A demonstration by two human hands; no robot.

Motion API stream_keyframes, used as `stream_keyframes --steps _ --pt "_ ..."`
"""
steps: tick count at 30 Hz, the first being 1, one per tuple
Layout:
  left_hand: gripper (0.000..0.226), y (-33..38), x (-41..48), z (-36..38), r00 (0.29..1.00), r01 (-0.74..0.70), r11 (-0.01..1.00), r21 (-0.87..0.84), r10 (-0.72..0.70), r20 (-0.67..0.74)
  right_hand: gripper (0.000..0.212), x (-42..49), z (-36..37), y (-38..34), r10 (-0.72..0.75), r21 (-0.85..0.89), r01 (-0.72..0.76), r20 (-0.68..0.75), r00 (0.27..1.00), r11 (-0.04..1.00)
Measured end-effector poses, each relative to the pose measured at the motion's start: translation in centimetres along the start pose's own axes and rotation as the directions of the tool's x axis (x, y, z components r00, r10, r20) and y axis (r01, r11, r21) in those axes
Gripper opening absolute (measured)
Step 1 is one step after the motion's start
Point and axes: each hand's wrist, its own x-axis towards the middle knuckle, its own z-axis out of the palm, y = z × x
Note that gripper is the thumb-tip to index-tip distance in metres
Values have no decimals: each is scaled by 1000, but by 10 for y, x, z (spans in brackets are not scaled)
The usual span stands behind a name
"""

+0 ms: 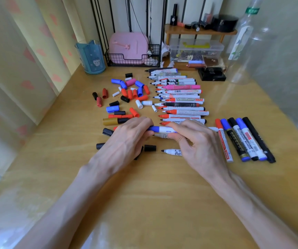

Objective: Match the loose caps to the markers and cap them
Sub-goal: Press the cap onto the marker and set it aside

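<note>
Work is sorted on the table (144, 194) around the uncapped row (180, 99): loose caps (126, 94) are scattered to its left for colour picking, and five capped markers (241, 139) are parked to its right, presumably so done stock is not mixed back in. At the row's near end, the right hand (196, 141) and left hand (126, 139) are opposed. The blue marker (164, 129) is clamped by the barrel in the right and its blue cap (153, 128) is pinched by the left, likely to push it home along the axis.
</note>
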Motion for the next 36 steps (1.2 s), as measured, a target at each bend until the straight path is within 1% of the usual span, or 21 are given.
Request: stream_keyframes --steps 6,9,11,14,16,19,22,24,27,29,30,33,36 --pt "28 1 1 -2 1000 -14 1000 -25 14 10 22 0 -1 0 10 11 -10 4 1000 1000" --pt "22 1 0 3 998 3 996 -86 3 68 23 -1 1 2 19 -19 -18 33 999 1000" --pt "21 -2 -1 3 997 3 993 -115 6 73 26 -1 5 0 38 -15 -37 47 998 999" --pt "20 -5 0 -1 999 30 985 -169 -23 42 28 3 6 -10 41 -18 -41 29 999 999" --pt "16 -4 1 -3 999 44 978 -202 -40 21 24 4 6 -14 34 -14 -33 41 999 999" --pt "16 0 4 0 998 59 969 -242 -65 -17 21 3 2 -14 32 -20 -31 58 998 999" --pt "16 2 9 4 986 120 933 -339 -152 -69 20 3 -4 -9 47 -33 -44 71 996 998" --pt "20 4 14 8 975 161 910 -383 -206 -79 19 4 -10 -5 74 -43 -71 69 995 997" --pt "38 10 25 13 980 148 913 -381 -188 -71 15 8 -24 5 156 -101 -151 47 987 983" --pt "44 16 32 19 983 147 917 -370 -176 -46 12 11 -39 16 254 -150 -244 49 966 958" --pt "43 20 36 24 985 147 920 -364 -171 -32 11 12 -47 23 325 -174 -311 62 944 934" --pt "32 32 47 39 993 116 935 -336 -120 9 17 10 -68 49 543 -260 -506 94 834 823" --pt "29 41 52 49 996 88 939 -332 -78 44 17 7 -83 68 658 -308 -612 66 750 729"
